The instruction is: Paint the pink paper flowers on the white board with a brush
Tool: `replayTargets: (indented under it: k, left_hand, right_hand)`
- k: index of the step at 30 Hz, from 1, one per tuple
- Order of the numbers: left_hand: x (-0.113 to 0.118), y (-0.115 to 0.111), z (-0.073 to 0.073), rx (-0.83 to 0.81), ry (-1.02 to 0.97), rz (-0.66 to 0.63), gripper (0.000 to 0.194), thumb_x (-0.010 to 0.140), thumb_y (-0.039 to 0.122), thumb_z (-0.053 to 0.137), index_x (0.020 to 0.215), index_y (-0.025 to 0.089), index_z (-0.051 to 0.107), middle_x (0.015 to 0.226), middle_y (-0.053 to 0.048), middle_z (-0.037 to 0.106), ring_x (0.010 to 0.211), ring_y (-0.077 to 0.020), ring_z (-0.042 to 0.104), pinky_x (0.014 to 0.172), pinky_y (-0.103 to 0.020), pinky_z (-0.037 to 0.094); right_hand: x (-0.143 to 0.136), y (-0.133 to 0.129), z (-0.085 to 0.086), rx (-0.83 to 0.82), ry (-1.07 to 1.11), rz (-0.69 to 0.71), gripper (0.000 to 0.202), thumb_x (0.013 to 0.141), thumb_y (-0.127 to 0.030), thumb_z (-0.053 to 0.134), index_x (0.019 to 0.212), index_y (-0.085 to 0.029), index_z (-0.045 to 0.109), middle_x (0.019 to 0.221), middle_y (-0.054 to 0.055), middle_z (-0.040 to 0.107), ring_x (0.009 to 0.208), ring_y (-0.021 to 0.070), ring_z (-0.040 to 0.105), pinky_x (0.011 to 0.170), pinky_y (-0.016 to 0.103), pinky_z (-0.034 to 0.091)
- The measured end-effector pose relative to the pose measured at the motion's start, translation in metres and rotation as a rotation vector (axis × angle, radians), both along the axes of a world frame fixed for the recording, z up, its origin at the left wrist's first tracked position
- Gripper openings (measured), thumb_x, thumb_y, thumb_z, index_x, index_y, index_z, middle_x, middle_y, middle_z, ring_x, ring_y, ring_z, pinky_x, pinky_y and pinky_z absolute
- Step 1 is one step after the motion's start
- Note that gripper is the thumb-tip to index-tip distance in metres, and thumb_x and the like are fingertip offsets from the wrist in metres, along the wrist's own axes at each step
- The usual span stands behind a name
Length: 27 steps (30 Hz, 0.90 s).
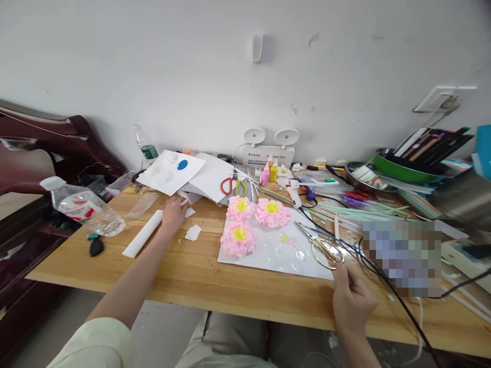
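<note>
My right hand (353, 296) grips gold-handled scissors (326, 249) by one ring, their blades slightly parted and pointing away to the left. At the left, my left hand (175, 213) rests low over the table, fingers bent together with a whitish bit at the tips too small to make out. A rolled strip of white paper (143, 234) lies beside it, and a torn paper scrap (193, 232) is close to its right. Between my hands, three fluffy pink flowers with yellow centres, one of them the front flower (238, 240), sit on a white sheet (268, 258) bearing clear glossy blobs.
A plastic bottle (82, 207) lies tilted at the left. Behind are paper sheets (171, 171), red-and-yellow-handled scissors (232, 185), paint bottles (273, 171) and a glue gun (294, 194). Black cables (391, 281) cross the right side, near a green bowl (402, 171) of pens.
</note>
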State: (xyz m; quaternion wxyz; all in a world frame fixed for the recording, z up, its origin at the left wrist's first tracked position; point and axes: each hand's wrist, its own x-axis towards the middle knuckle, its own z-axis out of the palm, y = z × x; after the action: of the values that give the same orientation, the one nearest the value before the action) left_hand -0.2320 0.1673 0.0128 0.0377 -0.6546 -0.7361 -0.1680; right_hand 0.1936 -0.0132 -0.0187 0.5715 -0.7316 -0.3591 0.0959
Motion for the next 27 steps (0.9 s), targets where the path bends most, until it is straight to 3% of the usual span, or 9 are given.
replayTargets:
  k: [5, 9, 11, 14, 15, 18, 21, 24, 27]
  left_hand:
    - [-0.009, 0.018, 0.000, -0.054, 0.016, 0.018, 0.025, 0.074, 0.013, 0.044, 0.089, 0.011, 0.064, 0.088, -0.015, 0.063, 0.090, -0.0293, 0.057, 0.083, -0.043, 0.042]
    - [-0.005, 0.008, 0.013, 0.003, -0.017, -0.029, 0.022, 0.076, 0.014, 0.042, 0.082, 0.012, 0.063, 0.084, -0.013, 0.063, 0.089, -0.0283, 0.058, 0.083, -0.043, 0.043]
    - [0.009, -0.014, 0.027, 0.082, -0.050, -0.059, 0.025, 0.081, 0.018, 0.040, 0.089, 0.013, 0.063, 0.091, -0.012, 0.063, 0.095, -0.0269, 0.057, 0.088, -0.042, 0.042]
    - [0.054, -0.072, 0.045, 0.221, -0.145, -0.142, 0.028, 0.087, 0.030, 0.039, 0.100, 0.017, 0.060, 0.103, -0.007, 0.062, 0.100, -0.0199, 0.056, 0.093, -0.034, 0.042]
    - [0.075, -0.095, 0.049, 0.262, -0.328, -0.219, 0.026, 0.086, 0.035, 0.045, 0.096, 0.018, 0.061, 0.099, -0.006, 0.063, 0.095, -0.0193, 0.057, 0.090, -0.033, 0.044]
    - [0.140, -0.153, 0.048, -0.054, -0.912, -0.526, 0.028, 0.081, 0.043, 0.054, 0.094, 0.019, 0.061, 0.082, -0.004, 0.064, 0.074, -0.0149, 0.059, 0.068, -0.027, 0.049]
    - [0.189, -0.179, 0.040, -0.391, -1.345, -0.573, 0.029, 0.076, 0.042, 0.063, 0.092, 0.018, 0.057, 0.082, -0.004, 0.061, 0.073, -0.0133, 0.058, 0.067, -0.026, 0.048]
    - [0.213, -0.182, 0.034, -0.547, -1.556, -0.559, 0.028, 0.075, 0.038, 0.066, 0.088, 0.017, 0.052, 0.082, -0.002, 0.059, 0.076, -0.0112, 0.056, 0.073, -0.026, 0.046]
    - [0.223, -0.180, 0.027, -0.628, -1.530, -0.583, 0.027, 0.078, 0.038, 0.063, 0.089, 0.016, 0.050, 0.085, -0.003, 0.058, 0.080, -0.0123, 0.055, 0.077, -0.028, 0.044]
  right_hand:
    - [-0.001, 0.002, 0.000, 0.045, 0.076, 0.007, 0.046, 0.076, -0.052, 0.054, 0.081, -0.009, 0.070, 0.077, 0.009, 0.069, 0.074, 0.0206, 0.061, 0.069, 0.029, 0.045]
    - [0.001, 0.003, -0.002, 0.045, 0.101, -0.009, 0.046, 0.076, -0.051, 0.054, 0.082, -0.008, 0.070, 0.076, 0.010, 0.069, 0.073, 0.0202, 0.061, 0.068, 0.029, 0.046]
    - [0.001, 0.002, -0.004, 0.054, 0.080, -0.010, 0.044, 0.076, -0.050, 0.054, 0.081, -0.009, 0.070, 0.077, 0.010, 0.069, 0.073, 0.0201, 0.061, 0.068, 0.029, 0.046]
    - [-0.005, -0.004, -0.001, 0.053, 0.025, 0.088, 0.037, 0.078, -0.046, 0.055, 0.079, -0.012, 0.070, 0.076, 0.009, 0.069, 0.069, 0.0181, 0.061, 0.065, 0.028, 0.047]
    - [-0.010, -0.006, 0.002, 0.046, 0.010, 0.184, 0.034, 0.078, -0.044, 0.056, 0.081, -0.013, 0.070, 0.076, 0.008, 0.069, 0.067, 0.0171, 0.060, 0.063, 0.027, 0.047]
    - [-0.029, -0.013, 0.021, 0.045, 0.039, 0.665, 0.029, 0.082, -0.036, 0.055, 0.102, -0.019, 0.066, 0.088, 0.007, 0.068, 0.075, 0.0167, 0.061, 0.067, 0.027, 0.049]
    - [-0.046, -0.015, 0.044, 0.062, 0.138, 1.016, 0.043, 0.085, -0.034, 0.053, 0.127, -0.026, 0.051, 0.110, 0.008, 0.061, 0.093, 0.0182, 0.058, 0.076, 0.030, 0.049]
    - [-0.051, -0.018, 0.053, -0.019, 0.171, 1.096, 0.033, 0.083, -0.036, 0.056, 0.114, -0.026, 0.061, 0.097, 0.006, 0.063, 0.087, 0.0170, 0.058, 0.075, 0.029, 0.048]
    - [-0.041, -0.022, 0.047, -0.086, 0.201, 0.961, 0.020, 0.083, -0.035, 0.057, 0.092, -0.022, 0.069, 0.085, 0.005, 0.066, 0.080, 0.0167, 0.059, 0.072, 0.029, 0.048]
